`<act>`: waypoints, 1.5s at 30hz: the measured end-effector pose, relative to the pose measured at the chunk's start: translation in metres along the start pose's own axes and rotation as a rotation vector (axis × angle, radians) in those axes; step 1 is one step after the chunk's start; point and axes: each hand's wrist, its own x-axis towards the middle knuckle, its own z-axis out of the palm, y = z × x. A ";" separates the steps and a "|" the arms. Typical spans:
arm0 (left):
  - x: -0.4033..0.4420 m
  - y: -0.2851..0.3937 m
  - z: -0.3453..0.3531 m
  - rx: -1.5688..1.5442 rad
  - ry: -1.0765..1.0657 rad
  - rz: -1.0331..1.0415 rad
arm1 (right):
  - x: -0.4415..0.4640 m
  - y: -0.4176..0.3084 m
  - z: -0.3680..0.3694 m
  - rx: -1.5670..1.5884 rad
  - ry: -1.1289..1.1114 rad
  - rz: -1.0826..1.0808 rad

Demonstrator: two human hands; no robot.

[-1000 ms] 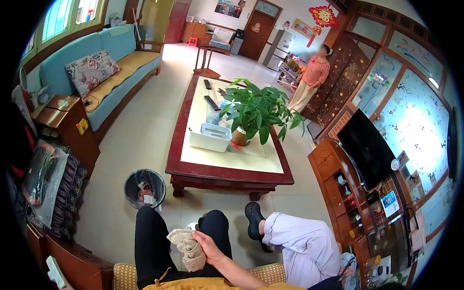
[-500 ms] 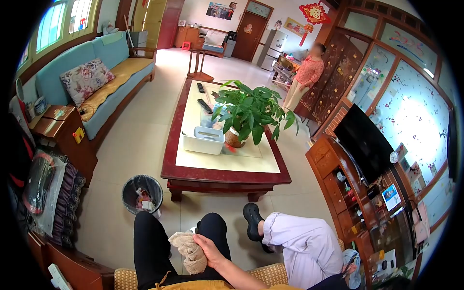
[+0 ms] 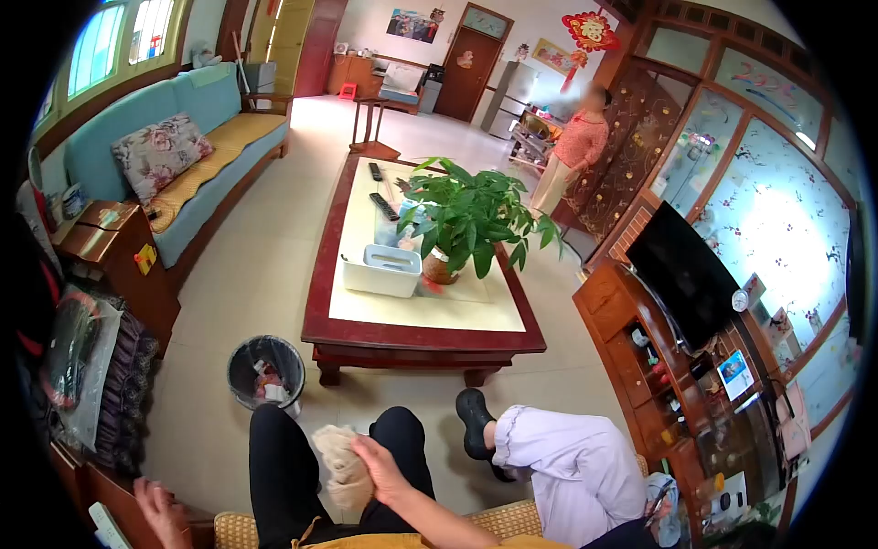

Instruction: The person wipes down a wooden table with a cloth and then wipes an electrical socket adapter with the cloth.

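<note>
A crumpled beige cloth [image 3: 342, 465] is gripped in my right hand [image 3: 380, 465], held above my lap between my dark-trousered knees. The fingers wrap round its right side, and the rest of it bunches out to the left. At the lower left edge my left hand [image 3: 161, 514] is raised in front of a brown wooden cabinet, its fingers loosely apart and nothing seen in them. Left of that hand lies a long white object [image 3: 108, 523], perhaps a remote or power strip. It does not appear to be touched.
A trash bin [image 3: 265, 373] stands before my left knee. Ahead is a coffee table [image 3: 425, 340] with a potted plant [image 3: 471, 215], white tissue box [image 3: 382, 270] and remotes. Someone in light trousers [image 3: 567, 457] sits at my right; another person [image 3: 576, 151] stands farther back.
My left hand has come into view at the lower left. The right hand has shifted slightly left with the cloth, which now hangs more upright. The view has tilted a little.
</note>
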 end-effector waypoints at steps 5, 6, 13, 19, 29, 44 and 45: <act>-0.073 0.089 0.146 -0.568 -0.727 -0.505 | 0.013 0.037 0.043 -0.592 -0.458 -0.201; -0.060 0.060 0.142 -0.737 -0.693 -0.568 | 0.001 0.029 0.059 -0.597 -0.634 -0.208; -0.016 0.075 0.064 -0.245 -0.199 -0.044 | 0.024 0.003 0.010 -1.275 -0.456 -0.490; -0.025 0.130 -0.022 1.433 -0.153 -0.006 | 0.070 -0.026 -0.084 -2.003 0.269 -0.467; -0.016 0.025 -0.053 1.418 0.338 0.292 | 0.083 -0.008 -0.097 -2.143 0.369 -0.293; -0.018 0.029 -0.047 1.420 0.389 0.187 | 0.090 -0.001 -0.099 -2.108 0.380 -0.359; -0.020 0.033 -0.043 1.420 0.388 0.186 | 0.089 -0.002 -0.098 -2.108 0.381 -0.357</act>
